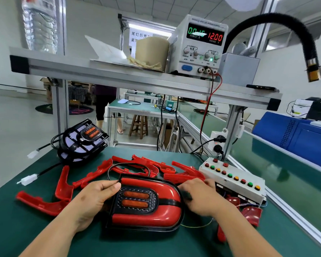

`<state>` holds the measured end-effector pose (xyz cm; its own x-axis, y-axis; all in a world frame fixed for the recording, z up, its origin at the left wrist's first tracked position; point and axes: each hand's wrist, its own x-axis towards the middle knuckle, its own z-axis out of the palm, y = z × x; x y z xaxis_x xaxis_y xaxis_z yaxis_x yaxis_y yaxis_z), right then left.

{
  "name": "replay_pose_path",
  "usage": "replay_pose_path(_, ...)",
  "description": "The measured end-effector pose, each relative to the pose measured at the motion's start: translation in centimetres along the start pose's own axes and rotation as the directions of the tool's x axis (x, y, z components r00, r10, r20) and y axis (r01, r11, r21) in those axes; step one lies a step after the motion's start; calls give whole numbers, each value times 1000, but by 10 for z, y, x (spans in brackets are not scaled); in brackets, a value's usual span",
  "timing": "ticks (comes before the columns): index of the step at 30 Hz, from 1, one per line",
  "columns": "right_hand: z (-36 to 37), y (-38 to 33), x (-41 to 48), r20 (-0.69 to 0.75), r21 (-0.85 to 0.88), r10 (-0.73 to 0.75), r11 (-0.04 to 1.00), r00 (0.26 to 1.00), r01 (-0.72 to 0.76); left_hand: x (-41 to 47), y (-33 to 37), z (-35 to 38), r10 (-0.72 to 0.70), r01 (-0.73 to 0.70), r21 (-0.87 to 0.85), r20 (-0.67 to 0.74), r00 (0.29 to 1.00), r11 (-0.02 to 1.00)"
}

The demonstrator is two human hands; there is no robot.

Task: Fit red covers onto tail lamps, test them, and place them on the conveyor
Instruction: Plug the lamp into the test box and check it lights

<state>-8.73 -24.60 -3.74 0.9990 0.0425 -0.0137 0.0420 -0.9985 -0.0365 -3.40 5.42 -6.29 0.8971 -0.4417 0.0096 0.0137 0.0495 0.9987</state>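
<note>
My left hand [98,199] grips the left edge of the tail lamp [148,203], thumb on top, fingers [93,210] curled under. My right hand [200,195] curls round the lamp's right rim; the fingertips are hidden, so I can't tell how deep the hold goes. The lamp sits low over the green bench [13,229], right in front of me, and a red cover [156,217] looks to be already on it.

Risks, as I judge them:
- The cover may not be clipped all round. The far edge is hard to read, and a half-seated clip could pop off in testing.
- The lamp's black cable [128,166] loops just behind it over the loose red covers [93,175]. Lifting the lamp could drag or snag them.
- Thin wires [198,226] trail just right of the lamp, toward the button box [232,179]. My right wrist could catch them.
- The cover is glossy and my hold is at the edges only, so it may slip on the way to the conveyor [278,164], far right of the lamp.
</note>
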Motion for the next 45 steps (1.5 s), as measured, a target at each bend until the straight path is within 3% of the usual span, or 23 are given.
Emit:
replay_pose_path(4, 6, -15, 1, -45, -107, 38, 993, 998, -42, -5, 1, -4, -67, 66, -60, -13, 998, 996)
replay_pose_path(13, 15, -13, -3, -292, 134, 78, 990, 953, -40, -13, 14, -5, -26, 26, -24, 22, 999, 999)
replay_pose_path(17, 16, -7, -2, -473, 275, 167, 961, 865, -35, -14, 14, -5, -85, 83, 77, 30, 996, 994)
replay_pose_path(20, 16, -5, -1, -483, 273, 195, 960, 853, -65, -15, 21, -2, -119, 122, 229, -28, 993, 966)
replay_pose_path(21, 17, -4, -1, -477, 260, 193, 963, 858, -72, -13, 25, -2, -97, 114, 394, -61, 993, 912)
replay_pose_path(22, 18, -4, -1, -477, 260, 194, 963, 857, -73, -10, 30, -3, -56, 107, 630, -101, 993, 769)
replay_pose_path(23, 18, -4, 0, -485, 266, 199, 961, 851, -73, -6, 36, -1, 14, 123, 830, -156, 988, 544)
replay_pose_path(24, 18, -5, 0, -503, 274, 203, 959, 840, -68, -2, 44, 6, 131, 137, 929, -192, 973, 344)
replay_pose_path(25, 18, -5, -1, -525, 280, 204, 958, 826, -59, 2, 53, 16, 235, 111, 960, -173, 956, 256)
replay_pose_path(26, 18, -5, -1, -546, 289, 203, 956, 813, -45, 8, 60, 29, 313, 39, 970, -116, 943, 242)
replay_pose_path(28, 17, -7, -3, -574, 304, 191, 953, 797, -9, 22, 67, 58, 336, -143, 965, 62, 940, 221)
replay_pose_path(32, 16, -9, -7, -607, 294, 172, 956, 776, 18, 52, 61, 113, 135, -339, 936, 326, 936, 93)
replay_pose_path(38, 15, -5, -7, -595, 283, 172, 959, 785, 4, 70, 57, 127, 57, -441, 871, 440, 896, 215)
replay_pose_path(45, 13, -4, -10, -578, 294, 169, 956, 799, 10, 74, 57, 129, 81, -434, 897, 428, 900, 81)
